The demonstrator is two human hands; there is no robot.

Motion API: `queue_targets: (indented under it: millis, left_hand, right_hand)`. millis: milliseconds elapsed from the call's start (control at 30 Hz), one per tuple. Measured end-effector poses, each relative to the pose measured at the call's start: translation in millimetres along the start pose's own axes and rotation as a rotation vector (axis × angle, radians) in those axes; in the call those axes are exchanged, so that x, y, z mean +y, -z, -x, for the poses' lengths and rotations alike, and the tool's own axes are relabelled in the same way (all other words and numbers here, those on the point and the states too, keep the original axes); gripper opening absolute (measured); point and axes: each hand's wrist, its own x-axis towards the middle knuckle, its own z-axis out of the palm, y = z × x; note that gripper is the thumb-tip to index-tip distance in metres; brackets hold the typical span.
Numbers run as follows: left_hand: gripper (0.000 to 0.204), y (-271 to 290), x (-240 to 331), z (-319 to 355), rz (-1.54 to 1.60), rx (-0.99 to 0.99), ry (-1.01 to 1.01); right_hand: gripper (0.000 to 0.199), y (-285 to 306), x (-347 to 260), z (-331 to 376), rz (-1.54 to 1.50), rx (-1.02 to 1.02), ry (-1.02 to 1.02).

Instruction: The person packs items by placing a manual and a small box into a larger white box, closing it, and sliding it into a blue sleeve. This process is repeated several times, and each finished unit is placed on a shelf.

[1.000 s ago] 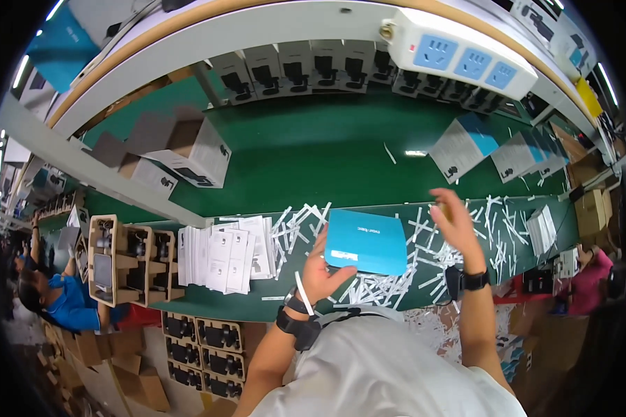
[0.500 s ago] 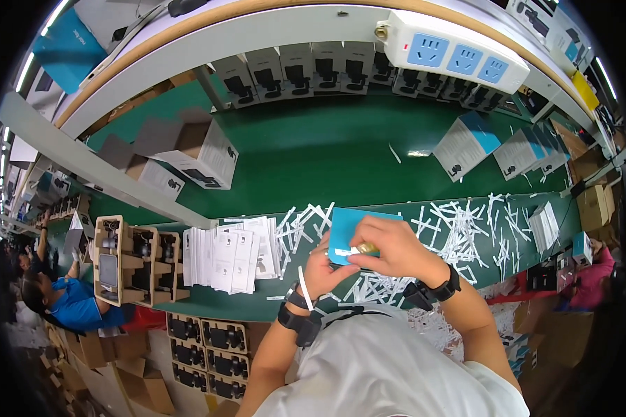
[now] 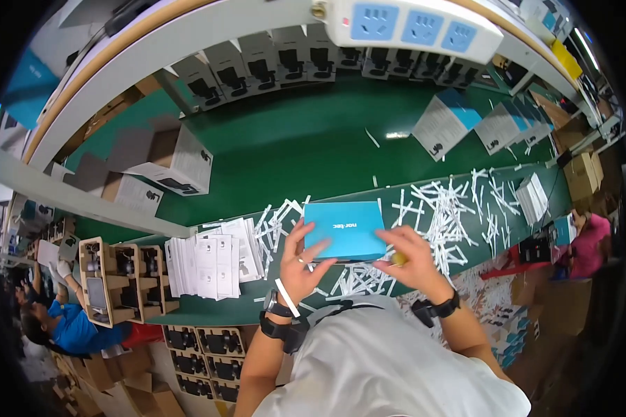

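In front of me a box with a bright blue top (image 3: 355,243) stands on the green bench. My left hand (image 3: 300,267) is at its left near corner, fingers spread and partly blurred over the blue top, thumb apart; a ring is on one finger. At the right near corner is my right hand (image 3: 414,260), its fingers smeared by motion, with a small yellowish rounded thing (image 3: 398,258) held in the curled fingers; its kind is unclear. A white paper strip (image 3: 287,297) sticks out at my left wrist, beside a dark watch.
Loose white strips (image 3: 446,222) litter the bench. Printed leaflets (image 3: 212,267) are stacked at left, near cardboard trays of dark devices (image 3: 129,281). Open cartons (image 3: 188,163) and upright boxes (image 3: 442,125) stand farther back. A power strip (image 3: 407,28) hangs overhead. Co-workers sit at both sides.
My right hand has moved from the box's top to its right near corner, uncovering the blue face. My left hand's fingers have spread. The whole view has shifted slightly.
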Motion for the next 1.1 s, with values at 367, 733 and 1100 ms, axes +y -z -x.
queue_targets:
  millis: [367,733,1100]
  left_hand:
    - [0.05,20.6,6.1,-1.2,-0.325,-0.206,-0.061]
    - [0.055,-5.8,24.2,10.1,-0.789,-0.295,-0.175]
    - [0.065,19.3,3.6,-37.4,-0.52,-0.421,-0.393]
  right_hand:
    - [0.047,-34.4,27.1,29.6,0.199,0.133,0.12]
    - [0.044,-49.5,26.6,22.0,0.323,0.049,0.255]
    - [0.068,-25.0,49.4,-20.1,0.054,-0.123,0.197]
